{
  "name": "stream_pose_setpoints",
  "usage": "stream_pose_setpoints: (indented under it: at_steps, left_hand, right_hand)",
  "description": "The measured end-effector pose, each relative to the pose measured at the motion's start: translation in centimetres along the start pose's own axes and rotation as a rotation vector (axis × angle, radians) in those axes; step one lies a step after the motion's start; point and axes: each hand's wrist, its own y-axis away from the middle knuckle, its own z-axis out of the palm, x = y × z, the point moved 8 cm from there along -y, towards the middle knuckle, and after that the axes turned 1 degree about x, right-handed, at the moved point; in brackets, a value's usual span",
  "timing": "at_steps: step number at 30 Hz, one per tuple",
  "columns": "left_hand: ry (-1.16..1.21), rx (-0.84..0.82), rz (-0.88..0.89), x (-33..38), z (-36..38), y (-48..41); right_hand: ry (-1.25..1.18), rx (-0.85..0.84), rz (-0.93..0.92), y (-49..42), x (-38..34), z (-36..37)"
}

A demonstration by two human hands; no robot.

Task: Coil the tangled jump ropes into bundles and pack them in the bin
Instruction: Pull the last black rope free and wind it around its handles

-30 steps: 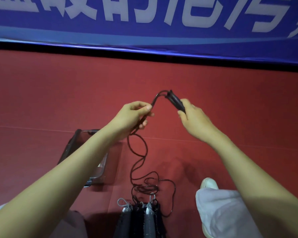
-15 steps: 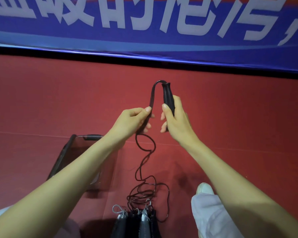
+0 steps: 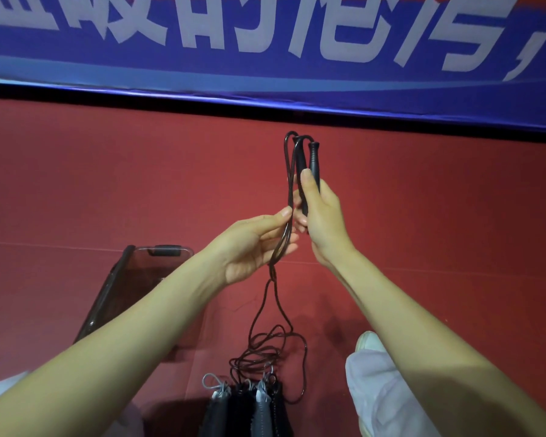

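The right hand (image 3: 323,225) is curled round the two slim black handles (image 3: 314,162) of a jump rope (image 3: 267,298), holding them upright, right of the bin (image 3: 114,288) and beyond it. Close beside it, the left hand (image 3: 252,247) pinches the thin, glossy cord. The cord drops into a loose tangle (image 3: 265,348) on the red floor (image 3: 423,216) just right of the bin. The bin is smoky translucent plastic with rounded corners.

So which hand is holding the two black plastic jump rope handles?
The right hand, gripping both black plastic handles upright; the left hand only pinches the thin black cord hanging from them.
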Motion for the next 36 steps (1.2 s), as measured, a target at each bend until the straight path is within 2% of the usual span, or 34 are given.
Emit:
stream_pose_setpoints:
  at_steps: [3,6,9,11,13,16,20,23,29,33,34,36]
  left_hand:
    - [0.003,0.025,0.001,-0.4,0.0,-0.2]
    - [0.048,0.048,0.025,-0.6,-0.3,-0.3]
    - [-0.058,0.032,0.066,-0.3,-0.6,-0.4]
    - [-0.251,0.066,0.164,0.9,-1.2,-0.4]
    - [-0.348,0.182,0.361,3.4,-2.3,0.0]
    - [-0.282,0.200,0.546,5.8,-2.4,0.8]
    - [-0.202,0.200,0.553,5.8,-2.2,0.7]
    - [-0.233,0.240,0.558,5.8,-2.8,0.5]
    - [-0.446,0.260,0.549,7.8,-4.0,0.9]
    - [-0.696,0.328,0.631,9.9,-5.0,1.6]
    - [-0.661,0.333,0.632,10.0,-5.2,1.6]
    - [-0.405,0.296,0.586,9.5,-5.4,1.5]
  right_hand:
    - [0.004,-0.028,0.007,0.3,0.0,0.3]
    - [0.145,-0.078,-0.033,0.6,-0.1,0.7]
    - [0.271,-0.076,-0.096,0.4,-0.2,0.6]
    - [0.415,-0.047,-0.141,0.2,-0.4,0.4]
    - [0.577,-0.036,-0.200,0.1,-0.7,0.2]
    - [0.799,-0.074,-0.272,0.5,-1.0,0.2]
    - [1.020,-0.102,-0.390,1.3,-1.1,1.2]
    - [1.125,-0.138,-0.436,1.6,-1.0,1.8]
    - [1.161,-0.264,-0.361,1.5,-0.2,1.7]
    - [1.120,-0.334,-0.309,1.4,0.3,1.7]
    - [1.086,-0.346,-0.278,1.4,0.5,1.8]
    - [0.913,-0.364,-0.180,1.5,1.3,1.9]
